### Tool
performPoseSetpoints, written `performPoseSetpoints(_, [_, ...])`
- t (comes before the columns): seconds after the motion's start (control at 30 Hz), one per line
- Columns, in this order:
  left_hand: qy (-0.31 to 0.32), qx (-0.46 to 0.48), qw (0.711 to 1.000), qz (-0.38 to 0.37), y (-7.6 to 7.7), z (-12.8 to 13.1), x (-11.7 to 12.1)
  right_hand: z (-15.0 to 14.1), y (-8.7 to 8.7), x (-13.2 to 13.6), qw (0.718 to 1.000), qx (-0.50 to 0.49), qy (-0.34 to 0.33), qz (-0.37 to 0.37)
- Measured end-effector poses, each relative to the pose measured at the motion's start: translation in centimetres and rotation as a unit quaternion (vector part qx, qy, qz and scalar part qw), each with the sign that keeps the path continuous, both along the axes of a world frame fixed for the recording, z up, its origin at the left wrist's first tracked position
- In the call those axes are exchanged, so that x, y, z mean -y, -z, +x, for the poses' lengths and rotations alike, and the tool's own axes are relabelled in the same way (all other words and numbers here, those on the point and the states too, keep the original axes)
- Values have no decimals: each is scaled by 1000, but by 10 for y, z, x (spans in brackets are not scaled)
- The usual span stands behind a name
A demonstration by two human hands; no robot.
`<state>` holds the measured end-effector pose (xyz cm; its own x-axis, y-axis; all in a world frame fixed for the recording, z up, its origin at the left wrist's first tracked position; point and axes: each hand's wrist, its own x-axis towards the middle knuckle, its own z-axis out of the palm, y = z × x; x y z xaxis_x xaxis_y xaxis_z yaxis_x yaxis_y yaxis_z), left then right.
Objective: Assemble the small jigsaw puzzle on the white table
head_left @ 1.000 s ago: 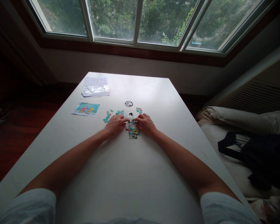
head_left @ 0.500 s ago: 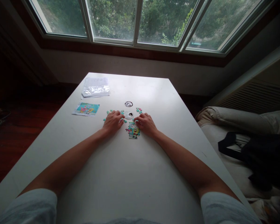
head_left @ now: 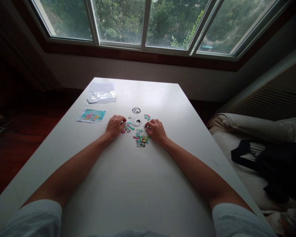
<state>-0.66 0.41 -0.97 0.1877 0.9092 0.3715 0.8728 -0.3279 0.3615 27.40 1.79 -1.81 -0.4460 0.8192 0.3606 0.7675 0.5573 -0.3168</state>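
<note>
On the white table (head_left: 135,184) my left hand (head_left: 114,127) rests with its fingers loosely bent and a gap to the thumb, beside loose puzzle pieces (head_left: 128,128). I see nothing held in it. My right hand (head_left: 156,131) has thumb and forefinger pinched together, and a small teal puzzle piece (head_left: 145,126) shows at their tips. Just left of and below that hand lies a partly joined cartoon puzzle (head_left: 141,141). A round, whitish disc (head_left: 135,122) with a dark spot lies between my hands.
A second round, dark-and-white disc (head_left: 136,110) lies farther back. More loose pieces (head_left: 147,116) are at its right. A colourful picture sheet (head_left: 92,115) and a clear plastic bag with papers (head_left: 102,92) lie at the left. A couch (head_left: 227,138) with dark cloth stands at right.
My left hand has moved left, uncovering loose pieces at its right and covering others that showed at its left. The right hand has shifted slightly right from the joined puzzle.
</note>
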Motion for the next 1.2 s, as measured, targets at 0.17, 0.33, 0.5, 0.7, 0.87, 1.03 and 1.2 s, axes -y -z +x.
performPoseSetpoints(0.17, [-55,-6,998,-4,1,-2,-1,0,0,0,1000,3,2,-3])
performPoseSetpoints(0.33, [-64,-30,997,-14,0,1,1,0,-1,0,1000,3,4,-6])
performPoseSetpoints(0.5, [-59,-31,998,-20,-2,2,2,-1,-1,0,1000,5,4,-8])
performPoseSetpoints(0.7, [-54,-22,998,-35,0,0,-2,-1,-1,1,1000,-5,4,-7])
performPoseSetpoints(0.87, [-51,-10,998,-36,2,-3,-5,0,-1,1,1000,-8,4,-10])
performPoseSetpoints(1.03, [-50,7,998,-32,0,-2,-3,-1,-2,1,1000,-7,4,-10])
performPoseSetpoints(1.2, [-32,27,999,-25,-3,1,0,-1,-2,1,1000,-7,3,-9])
